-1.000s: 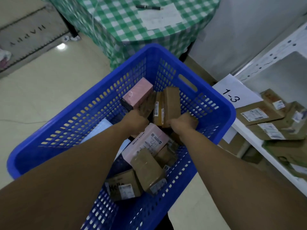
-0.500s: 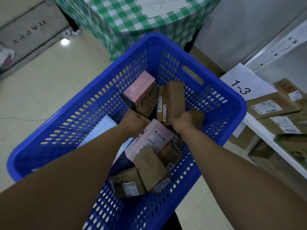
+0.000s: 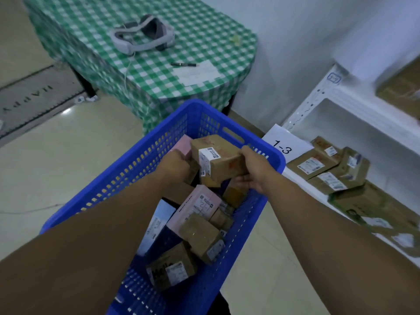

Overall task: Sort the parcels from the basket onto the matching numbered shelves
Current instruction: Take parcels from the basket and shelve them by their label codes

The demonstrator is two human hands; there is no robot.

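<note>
A blue plastic basket (image 3: 127, 169) sits below me with several parcels inside. Both hands hold a brown cardboard parcel (image 3: 225, 159) with a white label above the basket's far end. My right hand (image 3: 252, 171) grips its right end, thumb on top and fingers underneath. My left hand (image 3: 177, 165) holds its left end, fingers hidden behind the box. Under it lie a pink parcel (image 3: 195, 208) marked 2-1, more brown boxes and a "Hello" box (image 3: 170, 271). A white shelf (image 3: 297, 178) at right carries a paper sign reading 1-3 (image 3: 283, 146).
Brown labelled parcels (image 3: 327, 167) lie stacked on the 1-3 shelf, with another box on the shelf above (image 3: 402, 87). Behind the basket stands a table with a green checked cloth (image 3: 159, 71), holding a headset, a pen and paper. Tiled floor lies to the left.
The brown parcel has come up out of the pile and turned on its side between both hands. The view has tilted upward, showing more of the table and shelf.
</note>
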